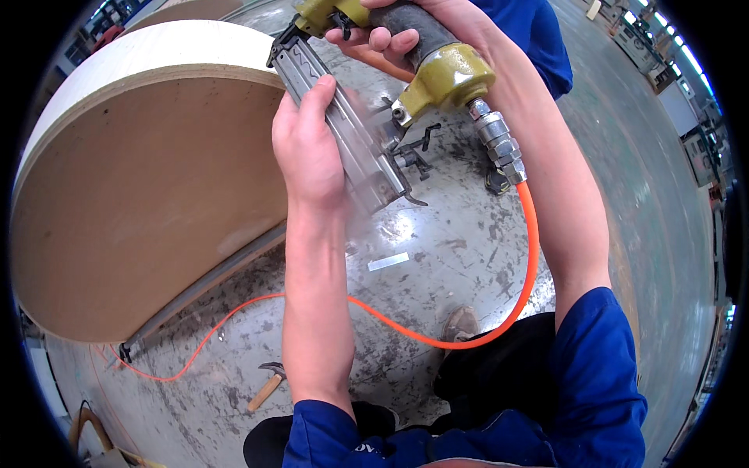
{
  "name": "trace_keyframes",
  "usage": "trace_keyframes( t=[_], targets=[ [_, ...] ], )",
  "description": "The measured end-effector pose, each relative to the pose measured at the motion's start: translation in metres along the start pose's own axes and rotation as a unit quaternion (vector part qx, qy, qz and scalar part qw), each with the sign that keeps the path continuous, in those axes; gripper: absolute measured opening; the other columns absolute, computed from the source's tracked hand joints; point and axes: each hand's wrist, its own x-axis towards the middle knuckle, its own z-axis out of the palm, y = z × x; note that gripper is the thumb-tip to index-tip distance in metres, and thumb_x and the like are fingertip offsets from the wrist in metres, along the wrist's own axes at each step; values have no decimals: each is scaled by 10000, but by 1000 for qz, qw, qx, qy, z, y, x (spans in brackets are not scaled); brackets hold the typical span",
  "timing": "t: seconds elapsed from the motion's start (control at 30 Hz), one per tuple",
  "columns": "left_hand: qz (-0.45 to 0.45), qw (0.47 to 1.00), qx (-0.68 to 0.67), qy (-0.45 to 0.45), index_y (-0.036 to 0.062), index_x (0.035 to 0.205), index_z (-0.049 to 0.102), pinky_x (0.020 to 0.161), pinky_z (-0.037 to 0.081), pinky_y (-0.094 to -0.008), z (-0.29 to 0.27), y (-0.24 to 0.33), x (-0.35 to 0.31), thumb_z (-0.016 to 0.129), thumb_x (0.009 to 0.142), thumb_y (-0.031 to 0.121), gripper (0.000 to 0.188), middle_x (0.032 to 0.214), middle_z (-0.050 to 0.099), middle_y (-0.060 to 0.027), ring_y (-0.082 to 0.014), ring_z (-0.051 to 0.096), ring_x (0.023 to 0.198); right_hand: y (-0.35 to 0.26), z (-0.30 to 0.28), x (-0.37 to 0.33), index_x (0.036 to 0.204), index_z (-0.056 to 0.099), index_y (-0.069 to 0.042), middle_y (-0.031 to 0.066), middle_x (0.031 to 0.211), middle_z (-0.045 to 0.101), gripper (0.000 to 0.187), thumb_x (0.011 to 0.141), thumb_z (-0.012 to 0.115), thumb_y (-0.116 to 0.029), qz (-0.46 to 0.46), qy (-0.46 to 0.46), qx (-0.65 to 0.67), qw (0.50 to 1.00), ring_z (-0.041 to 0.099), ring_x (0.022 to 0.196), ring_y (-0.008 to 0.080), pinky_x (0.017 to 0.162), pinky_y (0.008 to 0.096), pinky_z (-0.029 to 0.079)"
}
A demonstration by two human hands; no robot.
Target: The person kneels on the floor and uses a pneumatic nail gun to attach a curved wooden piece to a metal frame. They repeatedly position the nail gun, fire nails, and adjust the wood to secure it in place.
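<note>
In both my hands is a pneumatic nail gun with an olive-green body and a long silver magazine. My right hand is closed round its dark grip at the top. My left hand clasps the magazine, thumb lying along its near face and the other fingers hidden behind. From a metal coupling on the tool, an orange air hose curves down and runs over the floor behind my left forearm.
At left stands a large curved wooden piece with a brown face and white rim. A wooden-handled hammer and a pale strip lie on the grey floor. Another person's blue clothing shows beyond my right forearm.
</note>
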Motion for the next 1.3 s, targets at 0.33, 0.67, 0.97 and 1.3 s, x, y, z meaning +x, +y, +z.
trace_keyframes(
  t=[0.33,0.67,0.97,1.3],
  targets=[
    [10,1000,-27,-11,21,1123,590,556,485,-261,0,-2,1,514,1045,167,182,817,623,-35,-100,580,648,-4,2,-1,1218,521,145,220,1016,653,393,933,617,-107,4,-7,-24,1000,658,646,161,480,200,566],
    [10,1000,-19,-10,39,1072,585,552,484,-264,1,11,0,514,1041,180,161,796,619,-38,-100,573,639,-3,21,-2,1236,520,129,204,1007,647,412,923,636,-112,11,1,7,1000,663,651,154,469,203,577],
    [15,1000,-14,4,41,1068,595,548,486,-267,-1,8,1,509,1040,176,163,798,625,-38,-102,579,639,-3,19,-1,1194,512,152,198,1002,644,393,927,630,-112,20,-11,6,1000,665,658,158,500,201,594],
    [23,999,-28,-2,38,1059,593,574,482,-267,0,9,3,534,1028,171,148,798,637,-44,-106,584,651,1,30,-7,1178,508,159,219,997,638,376,933,621,-104,-40,12,-11,999,648,638,165,474,202,562]
  ],
)
